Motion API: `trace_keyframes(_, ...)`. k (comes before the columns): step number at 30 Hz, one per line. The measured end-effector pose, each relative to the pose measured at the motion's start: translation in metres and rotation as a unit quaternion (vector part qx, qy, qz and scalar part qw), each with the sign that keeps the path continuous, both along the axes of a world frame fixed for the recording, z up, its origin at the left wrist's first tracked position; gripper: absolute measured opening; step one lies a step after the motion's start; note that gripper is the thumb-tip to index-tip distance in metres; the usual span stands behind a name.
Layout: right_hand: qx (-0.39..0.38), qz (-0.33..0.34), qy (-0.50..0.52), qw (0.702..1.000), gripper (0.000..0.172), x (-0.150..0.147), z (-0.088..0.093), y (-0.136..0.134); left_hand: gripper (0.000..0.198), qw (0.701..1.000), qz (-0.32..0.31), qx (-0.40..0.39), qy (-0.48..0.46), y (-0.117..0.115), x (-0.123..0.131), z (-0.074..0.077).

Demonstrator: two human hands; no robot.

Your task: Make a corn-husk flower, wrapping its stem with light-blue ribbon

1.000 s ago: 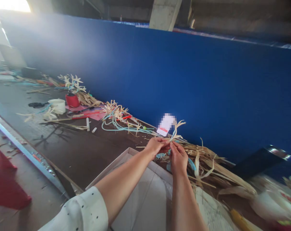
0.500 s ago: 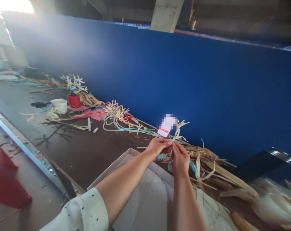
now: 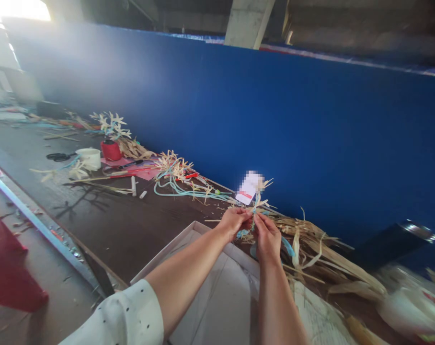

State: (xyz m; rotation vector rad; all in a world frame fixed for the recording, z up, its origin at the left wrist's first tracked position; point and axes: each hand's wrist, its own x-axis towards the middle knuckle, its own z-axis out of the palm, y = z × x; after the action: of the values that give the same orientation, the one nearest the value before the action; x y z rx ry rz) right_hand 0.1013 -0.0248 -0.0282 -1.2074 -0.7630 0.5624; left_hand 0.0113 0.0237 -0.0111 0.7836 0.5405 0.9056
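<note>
Between both hands stands a handmade flower stem (image 3: 257, 202), with pale straw-coloured petals and a light blue stalk. My left hand (image 3: 236, 221) pinches it from the left, just under the petals. From the right, my right hand (image 3: 268, 235) holds the same stem between thumb and fingers. The fingertips of the two hands nearly meet, and they hide part of the stalk. A white card (image 3: 246, 195) with a red band, partly blurred out, lies behind the flower. Dried husk strips (image 3: 311, 239) and a light blue strip (image 3: 288, 246) lie right of my right hand.
A shallow cardboard box (image 3: 217, 292) sits under my forearms. Finished-looking pale flowers on blue stems (image 3: 174, 165) lie farther left, near a white cup (image 3: 89, 158), a red spool (image 3: 110, 150) and black scissors (image 3: 59, 156). A blue partition (image 3: 311, 129) rises behind the table.
The flower stem has shifted slightly left and down, and its top petals sit lower. My right fingers have moved a little left with it; my left hand has barely moved.
</note>
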Motion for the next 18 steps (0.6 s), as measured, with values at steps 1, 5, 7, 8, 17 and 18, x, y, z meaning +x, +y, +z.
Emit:
trace_keyframes(1,-0.002,0.000,0.002,1.000,0.043,0.000,0.000,0.000,0.022,1.000,0.006,0.003,0.005,0.000,0.001,-0.001)
trace_keyframes(5,-0.024,-0.008,0.026,0.999,0.047,-0.001,0.001,0.001,0.024,1.000,0.023,0.006,0.013,0.001,0.003,-0.003)
trace_keyframes(7,-0.030,-0.011,0.040,0.999,0.046,-0.002,0.002,0.001,0.023,0.999,0.032,0.000,0.012,0.002,0.003,-0.004)
trace_keyframes(8,-0.031,-0.011,0.046,0.998,0.046,-0.002,0.002,0.001,0.023,0.999,0.035,-0.002,0.011,0.001,0.004,-0.004)
trace_keyframes(17,-0.031,0.011,0.065,0.997,0.047,-0.001,0.000,0.002,0.024,0.999,0.042,0.012,0.023,0.005,0.007,-0.011)
trace_keyframes(18,-0.033,0.015,0.063,0.997,0.046,-0.001,-0.001,0.003,0.024,0.999,0.043,0.012,0.025,0.006,0.007,-0.013)
